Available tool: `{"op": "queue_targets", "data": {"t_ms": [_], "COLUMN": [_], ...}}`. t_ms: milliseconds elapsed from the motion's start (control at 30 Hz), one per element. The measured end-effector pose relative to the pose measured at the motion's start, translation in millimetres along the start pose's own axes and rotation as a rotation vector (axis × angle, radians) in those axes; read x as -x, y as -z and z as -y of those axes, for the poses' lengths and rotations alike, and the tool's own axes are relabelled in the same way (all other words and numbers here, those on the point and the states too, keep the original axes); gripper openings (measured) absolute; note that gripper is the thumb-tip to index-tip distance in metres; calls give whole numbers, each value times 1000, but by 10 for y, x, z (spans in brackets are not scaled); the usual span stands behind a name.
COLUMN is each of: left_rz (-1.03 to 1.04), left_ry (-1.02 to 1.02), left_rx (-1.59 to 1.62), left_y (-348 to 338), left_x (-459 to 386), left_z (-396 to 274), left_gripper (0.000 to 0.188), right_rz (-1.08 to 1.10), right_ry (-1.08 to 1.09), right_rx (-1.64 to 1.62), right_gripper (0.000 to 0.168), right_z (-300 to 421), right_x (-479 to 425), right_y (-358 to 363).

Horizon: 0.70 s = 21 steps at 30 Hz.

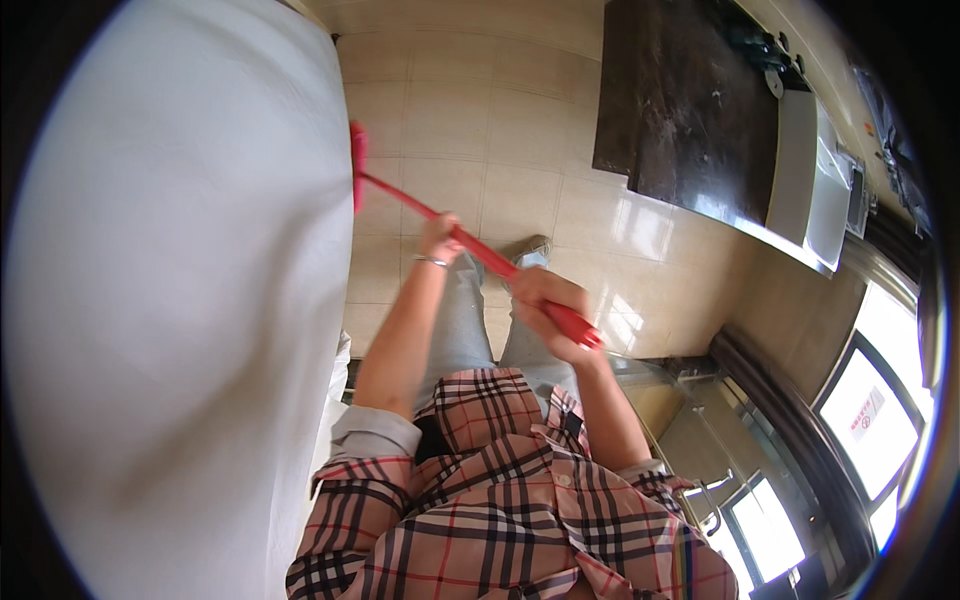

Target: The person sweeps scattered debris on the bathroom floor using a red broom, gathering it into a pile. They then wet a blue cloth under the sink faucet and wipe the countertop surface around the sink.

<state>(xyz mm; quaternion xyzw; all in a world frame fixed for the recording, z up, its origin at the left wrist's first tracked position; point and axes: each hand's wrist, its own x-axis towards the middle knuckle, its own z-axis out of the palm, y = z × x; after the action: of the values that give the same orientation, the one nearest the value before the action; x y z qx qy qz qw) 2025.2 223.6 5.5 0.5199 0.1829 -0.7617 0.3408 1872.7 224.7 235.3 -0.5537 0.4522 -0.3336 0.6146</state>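
A red long-handled tool (409, 201) runs diagonally from its head at the edge of the white bed or covered table (180, 225) down towards my body. Its pinkish-red head (358, 166) is partly hidden by that edge, so whether it is a broom or a mop I cannot tell. My left hand (441, 238), with a bracelet at the wrist, grips the thinner middle of the handle. Nearer to me, my right hand (551, 304) is closed around the thick upper part, and the handle's end sticks out below it. Both hands are slightly blurred.
Beige tiles cover the floor (450, 112) under my feet. A dark glossy cabinet or table (697, 112) stands at the upper right, beside a white box-like unit (795, 172). A glass door with a metal handle (709, 502) is at the lower right, near bright windows (870, 412).
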Motion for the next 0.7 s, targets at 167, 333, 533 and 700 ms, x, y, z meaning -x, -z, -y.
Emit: {"op": "queue_targets", "data": {"t_ms": [167,333,533,700], "left_rz": [220,168,145,-79], "left_ry": [46,-74,-325,-49], "left_rx": [-98,1,41,70], "left_y": [-984,-1348,-615,-140], "left_x": [198,477,180,-316], "left_z": [418,314,-445,-1355], "left_gripper": [22,19,16,15], "right_rz": [-112,-33,137,294], "right_ry": [102,213,310,227], "right_rx": [98,168,-9,-62], "right_gripper": [15,17,16,15], "right_z": [569,862,405,-108], "right_x": [159,-10,-714,-1435], "right_y": [398,496,413,16]}}
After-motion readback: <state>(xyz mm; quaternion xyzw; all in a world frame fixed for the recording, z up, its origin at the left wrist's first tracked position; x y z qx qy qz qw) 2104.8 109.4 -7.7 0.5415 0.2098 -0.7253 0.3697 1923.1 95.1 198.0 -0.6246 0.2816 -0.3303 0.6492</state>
